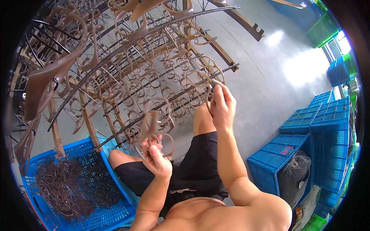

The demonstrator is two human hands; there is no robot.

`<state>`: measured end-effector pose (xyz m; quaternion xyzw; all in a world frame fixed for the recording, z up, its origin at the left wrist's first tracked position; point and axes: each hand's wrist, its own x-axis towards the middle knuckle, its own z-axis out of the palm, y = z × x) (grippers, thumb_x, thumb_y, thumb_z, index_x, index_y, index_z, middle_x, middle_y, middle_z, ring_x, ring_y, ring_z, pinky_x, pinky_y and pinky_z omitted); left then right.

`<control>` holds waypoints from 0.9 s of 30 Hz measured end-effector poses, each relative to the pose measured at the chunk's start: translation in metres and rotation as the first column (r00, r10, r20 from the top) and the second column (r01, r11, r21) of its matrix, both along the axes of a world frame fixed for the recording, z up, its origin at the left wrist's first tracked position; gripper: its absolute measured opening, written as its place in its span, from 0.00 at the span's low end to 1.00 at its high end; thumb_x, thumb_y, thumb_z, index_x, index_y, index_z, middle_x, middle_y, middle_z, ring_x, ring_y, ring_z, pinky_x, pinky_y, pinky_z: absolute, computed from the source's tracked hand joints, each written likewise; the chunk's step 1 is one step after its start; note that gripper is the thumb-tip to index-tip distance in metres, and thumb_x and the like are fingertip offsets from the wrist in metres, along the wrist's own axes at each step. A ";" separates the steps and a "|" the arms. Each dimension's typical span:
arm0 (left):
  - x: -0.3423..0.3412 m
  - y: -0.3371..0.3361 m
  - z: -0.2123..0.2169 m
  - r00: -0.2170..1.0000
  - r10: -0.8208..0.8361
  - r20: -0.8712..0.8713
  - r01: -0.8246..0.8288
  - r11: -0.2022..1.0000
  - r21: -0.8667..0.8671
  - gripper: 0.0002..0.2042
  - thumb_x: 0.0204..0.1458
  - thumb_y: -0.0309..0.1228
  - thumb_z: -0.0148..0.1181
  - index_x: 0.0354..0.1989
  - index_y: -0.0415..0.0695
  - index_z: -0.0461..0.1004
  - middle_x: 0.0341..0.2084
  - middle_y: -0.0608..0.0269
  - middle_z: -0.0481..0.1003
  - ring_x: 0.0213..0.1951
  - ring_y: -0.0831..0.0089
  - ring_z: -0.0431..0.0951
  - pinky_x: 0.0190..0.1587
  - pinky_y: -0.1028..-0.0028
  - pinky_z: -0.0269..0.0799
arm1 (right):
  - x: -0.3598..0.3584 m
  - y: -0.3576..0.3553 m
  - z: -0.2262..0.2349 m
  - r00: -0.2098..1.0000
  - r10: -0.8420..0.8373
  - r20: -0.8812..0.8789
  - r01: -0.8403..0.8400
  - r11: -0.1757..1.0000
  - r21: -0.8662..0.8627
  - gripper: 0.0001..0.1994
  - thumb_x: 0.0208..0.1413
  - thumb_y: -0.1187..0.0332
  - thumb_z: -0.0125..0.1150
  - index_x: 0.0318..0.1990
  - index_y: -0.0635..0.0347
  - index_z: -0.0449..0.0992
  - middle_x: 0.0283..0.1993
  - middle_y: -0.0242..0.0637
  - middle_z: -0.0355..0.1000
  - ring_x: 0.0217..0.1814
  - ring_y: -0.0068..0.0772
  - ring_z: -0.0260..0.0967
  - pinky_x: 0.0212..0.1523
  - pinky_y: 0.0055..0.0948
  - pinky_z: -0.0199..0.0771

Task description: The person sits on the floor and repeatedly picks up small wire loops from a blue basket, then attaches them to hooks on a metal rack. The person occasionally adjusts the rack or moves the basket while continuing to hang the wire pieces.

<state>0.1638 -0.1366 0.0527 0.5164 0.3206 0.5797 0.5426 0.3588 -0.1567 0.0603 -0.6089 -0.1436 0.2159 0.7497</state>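
Observation:
My left hand (156,156) is closed around a small bunch of brown plastic frames (150,127), held upright just above my left knee. Higher up, my right hand (222,106) pinches another brown frame (210,92) that hangs at the right end of the rack. The metal rod rack (154,73) stretches across the upper left and carries several rows of the same brown frames on thin dark rods. I sit behind it in black shorts, knees under the rack.
A blue plastic crate (111,213) at lower left holds a heap of dark brown frames (63,188). Stacked blue crates (327,119) stand at right, one holding a dark bag (293,177). Green crates (322,30) sit far back on the grey concrete floor (277,77).

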 end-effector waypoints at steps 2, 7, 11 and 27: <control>-0.003 -0.003 -0.004 0.992 -0.118 0.041 0.118 0.993 0.005 0.11 0.59 0.30 0.44 0.27 0.36 0.65 0.30 0.59 0.68 0.38 0.71 0.71 0.45 0.74 0.64 | 0.004 0.026 -0.029 0.994 -0.081 0.078 0.081 0.997 -0.006 0.11 0.59 0.69 0.51 0.45 0.64 0.73 0.22 0.20 0.62 0.22 0.11 0.52 0.22 0.13 0.52; -0.022 -0.011 -0.023 0.975 -0.205 -0.083 0.199 0.977 -0.070 0.12 0.59 0.32 0.44 0.27 0.38 0.67 0.41 0.54 0.69 0.42 0.65 0.71 0.46 0.67 0.68 | -0.008 0.060 -0.051 0.986 0.008 -0.166 0.015 0.991 0.134 0.11 0.60 0.68 0.50 0.45 0.64 0.72 0.19 0.24 0.62 0.15 0.12 0.53 0.15 0.16 0.52; -0.033 -0.010 -0.026 0.963 -0.226 -0.150 0.211 0.971 -0.111 0.12 0.59 0.30 0.44 0.27 0.36 0.69 0.44 0.53 0.69 0.41 0.66 0.73 0.45 0.69 0.68 | -0.005 0.060 -0.046 0.981 0.041 -0.190 -0.012 0.988 0.155 0.11 0.59 0.66 0.51 0.42 0.64 0.72 0.15 0.23 0.57 0.11 0.14 0.53 0.10 0.17 0.50; -0.047 -0.008 -0.028 0.966 -0.192 -0.170 0.166 0.973 -0.160 0.12 0.57 0.30 0.46 0.46 0.35 0.67 0.30 0.61 0.71 0.35 0.75 0.72 0.37 0.79 0.64 | -0.015 0.063 -0.055 0.985 0.028 0.171 -0.004 0.990 -0.139 0.13 0.58 0.65 0.53 0.45 0.63 0.74 0.19 0.24 0.64 0.19 0.14 0.55 0.20 0.17 0.56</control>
